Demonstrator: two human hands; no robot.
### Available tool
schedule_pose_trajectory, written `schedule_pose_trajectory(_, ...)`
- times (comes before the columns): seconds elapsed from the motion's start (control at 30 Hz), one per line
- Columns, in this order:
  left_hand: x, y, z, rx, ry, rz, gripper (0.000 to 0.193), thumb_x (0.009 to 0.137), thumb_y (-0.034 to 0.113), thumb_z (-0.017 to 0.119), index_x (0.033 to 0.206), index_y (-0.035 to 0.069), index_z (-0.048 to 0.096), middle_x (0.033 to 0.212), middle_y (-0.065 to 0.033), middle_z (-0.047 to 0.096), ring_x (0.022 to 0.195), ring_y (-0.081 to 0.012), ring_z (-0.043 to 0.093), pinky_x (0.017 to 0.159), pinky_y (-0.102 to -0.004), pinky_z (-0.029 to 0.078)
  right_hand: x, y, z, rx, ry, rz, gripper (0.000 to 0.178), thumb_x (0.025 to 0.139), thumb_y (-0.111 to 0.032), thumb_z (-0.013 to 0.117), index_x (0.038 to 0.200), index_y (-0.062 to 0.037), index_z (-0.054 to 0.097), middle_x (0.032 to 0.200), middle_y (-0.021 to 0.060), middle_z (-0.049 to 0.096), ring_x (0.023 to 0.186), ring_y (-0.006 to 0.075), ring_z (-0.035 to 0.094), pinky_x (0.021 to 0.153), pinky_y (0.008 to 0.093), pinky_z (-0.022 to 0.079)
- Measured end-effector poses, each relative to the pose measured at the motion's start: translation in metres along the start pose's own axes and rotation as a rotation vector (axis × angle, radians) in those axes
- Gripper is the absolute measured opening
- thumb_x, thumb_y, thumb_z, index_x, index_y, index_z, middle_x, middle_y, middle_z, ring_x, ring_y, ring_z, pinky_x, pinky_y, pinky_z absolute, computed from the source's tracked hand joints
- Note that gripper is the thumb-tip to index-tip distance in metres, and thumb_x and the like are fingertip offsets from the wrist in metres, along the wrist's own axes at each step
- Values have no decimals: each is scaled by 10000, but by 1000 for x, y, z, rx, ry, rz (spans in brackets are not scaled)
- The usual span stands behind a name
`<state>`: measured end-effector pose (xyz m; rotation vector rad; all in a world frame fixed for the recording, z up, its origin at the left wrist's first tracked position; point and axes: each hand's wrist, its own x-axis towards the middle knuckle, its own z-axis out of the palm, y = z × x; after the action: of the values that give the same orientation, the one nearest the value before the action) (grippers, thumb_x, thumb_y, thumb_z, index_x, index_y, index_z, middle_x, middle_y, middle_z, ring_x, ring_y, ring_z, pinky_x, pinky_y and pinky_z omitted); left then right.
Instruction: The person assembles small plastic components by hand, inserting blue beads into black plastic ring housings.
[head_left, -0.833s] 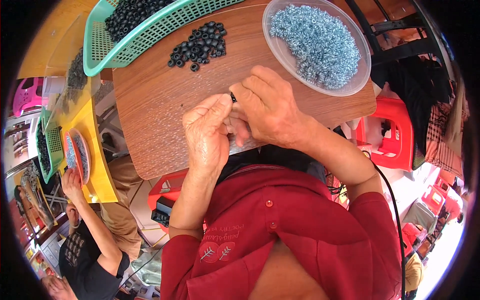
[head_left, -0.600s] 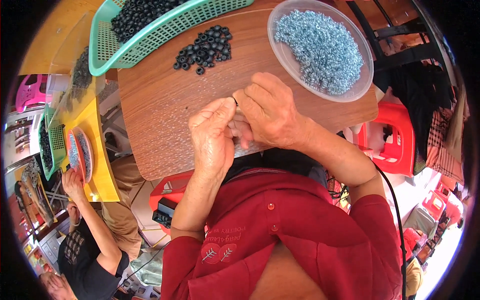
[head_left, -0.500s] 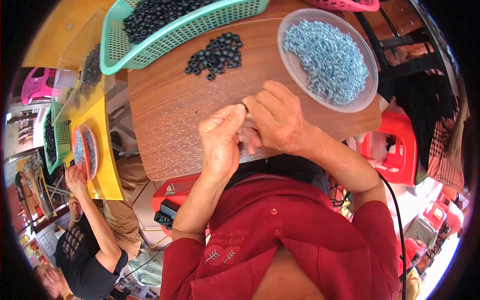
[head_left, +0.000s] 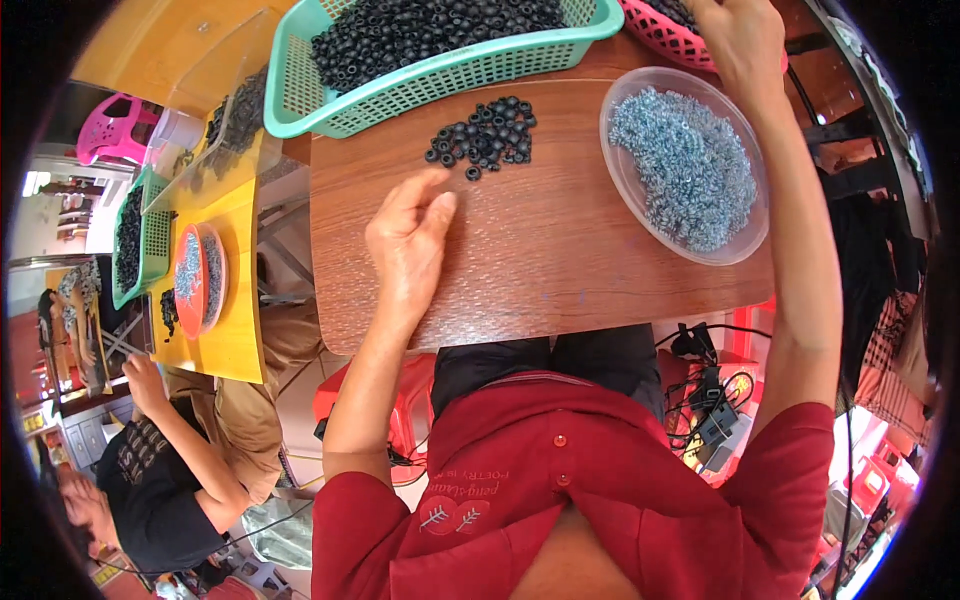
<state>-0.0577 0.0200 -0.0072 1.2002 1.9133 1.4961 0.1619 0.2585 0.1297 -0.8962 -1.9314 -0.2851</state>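
Observation:
My left hand (head_left: 408, 235) rests over the left part of the brown wooden tabletop, its thumb and forefinger a little apart with nothing visible between them. Just beyond its fingertips lies a small loose pile of black beads (head_left: 490, 135). My right hand (head_left: 742, 40) reaches far to the right, over the edge of a pink basket (head_left: 668, 38) with black beads in it. Its fingertips are cut off by the top of the picture. Below that forearm's left side sits a round clear plastic bowl (head_left: 612, 165) of small shiny blue-grey beads (head_left: 685, 165).
A green plastic basket (head_left: 430, 90) heaped with black beads stands along the far edge of the brown tabletop (head_left: 560, 290). To the left, another person (head_left: 165, 490) sits at a yellow table (head_left: 235, 270) with similar baskets and bowls. Cables (head_left: 700, 400) hang at the table's near right.
My hands, earlier together over the middle of the table with a small dark thing pinched between them, have parted. The right went far right to the pink basket; the left moved slightly left.

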Motion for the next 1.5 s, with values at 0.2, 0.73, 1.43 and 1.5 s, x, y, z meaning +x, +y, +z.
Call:
schedule_pose_trajectory(0.2, 21, 2, 28, 575, 56, 448, 260, 767, 263, 700, 916, 74, 602, 817, -150, 607, 714, -348, 608, 601, -467, 475, 14, 130, 56, -187, -481, 26, 418, 862, -371, 534, 1053, -13, 637, 984, 234, 645, 941, 399, 616, 798, 459, 465)
schedule_pose_trajectory(0.73, -10, 10, 1, 208, 1, -30, 163, 770, 139, 694, 832, -4, 650, 720, -92, 646, 558, -221, 588, 528, -343, 480, -65, -87, -23, 642, -349, -4, 168, 789, 13, 661, 956, 9, 671, 846, 131, 638, 814, 237, 627, 746, 313, 487)
schedule_pose_trajectory(1.43, -64, 42, -18, -1040, -193, -503, 202, 911, 142, 608, 986, -45, 620, 789, -159, 648, 560, -171, 553, 508, -311, 437, -159, -164, -24, 823, -339, 34, 133, 701, -21, 642, 820, -70, 676, 735, 63, 597, 727, 257, 569, 643, 354, 473)
schedule_pose_trajectory(1.5, -64, 37, -18, -1001, -212, -502, 209, 913, 151, 608, 981, -46, 618, 795, -159, 649, 565, -170, 555, 509, -312, 438, -159, -165, -23, 845, -388, 73, 105, 720, -23, 638, 811, -62, 672, 756, 71, 613, 749, 261, 579, 653, 358, 477)
